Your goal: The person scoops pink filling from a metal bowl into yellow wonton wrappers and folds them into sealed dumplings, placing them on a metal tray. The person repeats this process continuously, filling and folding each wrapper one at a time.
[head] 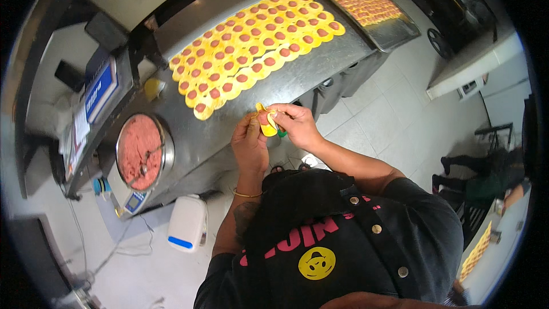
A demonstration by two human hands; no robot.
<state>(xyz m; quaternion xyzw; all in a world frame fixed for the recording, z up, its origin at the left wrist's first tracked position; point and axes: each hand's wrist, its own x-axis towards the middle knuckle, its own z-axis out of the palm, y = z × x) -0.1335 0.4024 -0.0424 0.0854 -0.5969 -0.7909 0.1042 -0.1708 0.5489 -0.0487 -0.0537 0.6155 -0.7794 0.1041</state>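
Between both hands, above the front edge of the steel table, is a round yellow wrapper (269,130) with pink minced filling in its middle. Its sides are pinched up around the filling. My left hand (251,139) grips the left side with thumb and fingers. On the opposite side, my right hand (300,123) pinches the folded rim. Just beyond lie rows of flat, overlapping yellow wrappers (233,91), each topped with a ball of pink minced filling (242,78). To the left, a round steel bowl (168,154) holds pink mince (139,146) with a metal utensil in it.
The bowl rests on a digital scale (135,202) at the end of the steel table (206,141). A metal tray (392,36) of filled pieces lies at the far right. A white bin (187,223) stands on the floor. Another person (484,180) is at the right.
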